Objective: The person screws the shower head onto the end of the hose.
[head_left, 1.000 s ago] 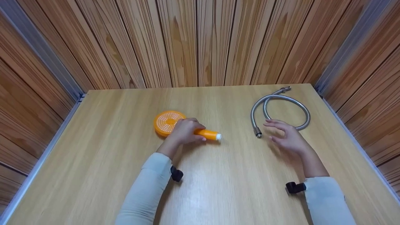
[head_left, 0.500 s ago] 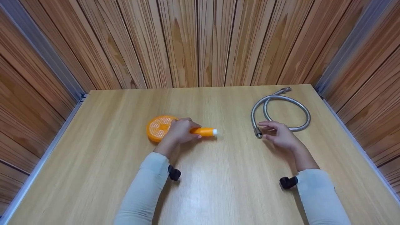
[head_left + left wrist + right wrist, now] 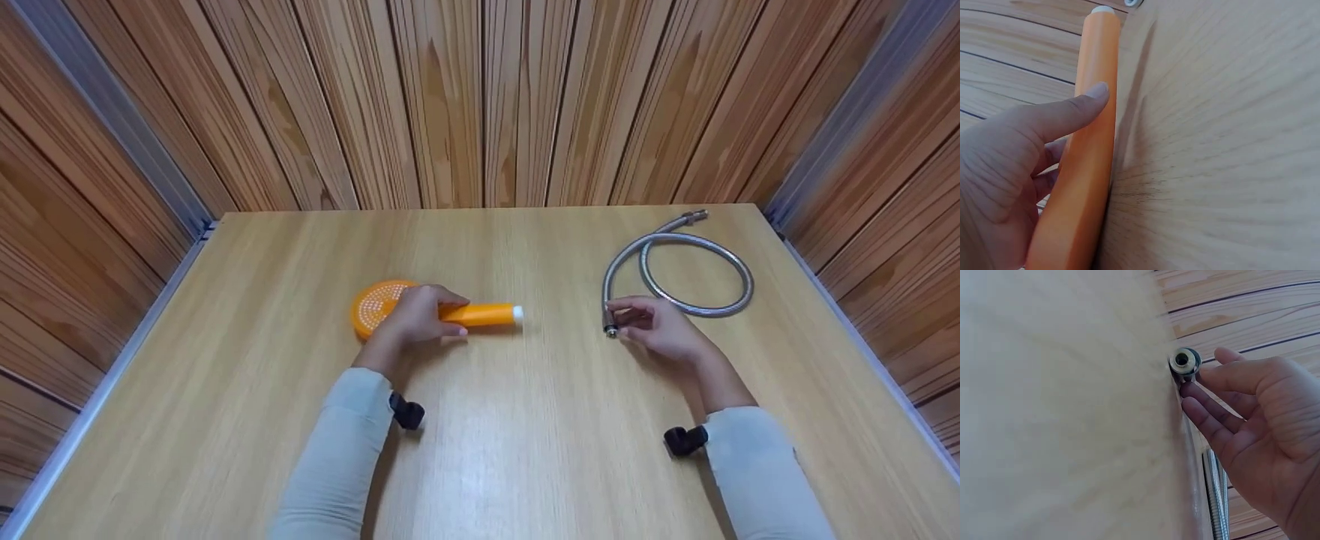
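Observation:
An orange shower head (image 3: 373,306) with a white-dotted round face lies toward the left on the table. My left hand (image 3: 412,315) grips its handle; the left wrist view has the thumb laid across the orange handle (image 3: 1095,62), whose tip is white. To the right, a silver braided shower hose (image 3: 696,240) forms a loop. Its near metal end fitting (image 3: 610,322) is between the thumb and fingers of my right hand (image 3: 664,328). From the right wrist, the round opening of that fitting (image 3: 1183,360) faces the camera, with the fingers against it.
The light wooden table (image 3: 480,435) has a plank-patterned wall (image 3: 457,105) behind it and similar walls at both sides. The hose's far end fitting (image 3: 694,217) lies near the back right corner. Black wrist cameras (image 3: 407,412) sit on both sleeves.
My right hand has moved left to the hose's near end and taken hold of it, shifting that end slightly. My left hand has drawn the shower head a little to the left.

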{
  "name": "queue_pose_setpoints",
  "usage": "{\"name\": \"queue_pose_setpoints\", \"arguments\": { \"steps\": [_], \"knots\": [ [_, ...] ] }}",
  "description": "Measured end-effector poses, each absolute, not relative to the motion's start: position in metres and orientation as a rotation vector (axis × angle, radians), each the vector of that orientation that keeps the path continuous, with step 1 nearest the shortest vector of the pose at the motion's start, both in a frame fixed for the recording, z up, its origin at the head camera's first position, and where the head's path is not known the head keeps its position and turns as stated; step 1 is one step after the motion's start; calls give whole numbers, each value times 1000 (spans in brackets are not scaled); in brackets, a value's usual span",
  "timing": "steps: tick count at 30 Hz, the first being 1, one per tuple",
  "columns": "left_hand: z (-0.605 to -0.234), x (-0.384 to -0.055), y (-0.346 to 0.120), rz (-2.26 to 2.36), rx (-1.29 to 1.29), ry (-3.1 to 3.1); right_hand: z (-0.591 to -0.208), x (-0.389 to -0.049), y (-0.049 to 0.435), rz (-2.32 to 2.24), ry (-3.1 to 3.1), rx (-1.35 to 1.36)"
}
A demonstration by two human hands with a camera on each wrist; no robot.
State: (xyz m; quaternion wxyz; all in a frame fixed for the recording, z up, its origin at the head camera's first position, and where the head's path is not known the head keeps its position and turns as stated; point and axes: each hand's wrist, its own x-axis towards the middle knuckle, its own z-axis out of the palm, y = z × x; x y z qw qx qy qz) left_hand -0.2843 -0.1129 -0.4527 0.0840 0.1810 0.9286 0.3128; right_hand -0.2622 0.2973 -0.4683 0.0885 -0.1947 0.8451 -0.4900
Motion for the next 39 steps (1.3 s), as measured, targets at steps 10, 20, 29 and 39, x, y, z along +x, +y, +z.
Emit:
{"name": "queue_pose_setpoints", "arguments": {
  "steps": [10, 20, 29, 39],
  "knots": [
    [-458, -286, -118, 1145, 513, 2720, -467, -261, 282, -1461, 2401, -657],
    [-458, -283, -121, 1128, 507, 2749, -463, -263, 273, -1447, 2349, -713],
    [-457, -279, -131, 1131, 560, 2703, -465, -270, 275, -1432, 2526, -613],
    [-460, -275, -130, 1142, 515, 2689, -468, -277, 273, -1413, 2552, -573]
  ]
}}
